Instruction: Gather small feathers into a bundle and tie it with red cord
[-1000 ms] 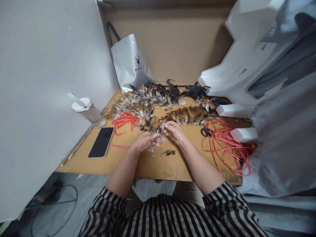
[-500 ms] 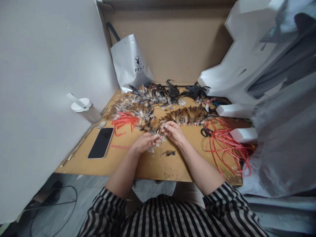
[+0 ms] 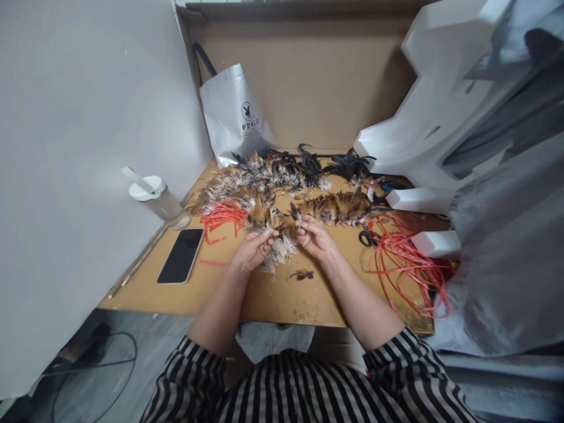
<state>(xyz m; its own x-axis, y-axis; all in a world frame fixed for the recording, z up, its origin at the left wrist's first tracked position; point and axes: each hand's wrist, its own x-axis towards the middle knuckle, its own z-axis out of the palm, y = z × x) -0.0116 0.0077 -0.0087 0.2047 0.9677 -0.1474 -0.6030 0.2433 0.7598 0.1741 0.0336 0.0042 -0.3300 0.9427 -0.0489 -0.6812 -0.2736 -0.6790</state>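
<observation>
My right hand is closed in a pinch on a small dark-tipped feather, which points up and away from me. A short distance to its left, my left hand is also closed, thumb against forefinger, on a brown feather. Below and between the hands lies a pile of pale, fluffy feathers. Just beyond them stretches a row of brown feathers. A few dark loose feathers rest on the table nearer to me.
Red plastic strips lie left of my hands, and a larger tangle of red strips lies right, beside black scissors. A phone, a lidded cup, a silver bag and white foam surround the table.
My hands have moved apart: the left went a little left, the right slightly right. A dark-tipped feather now stands out from my right fingertips.
</observation>
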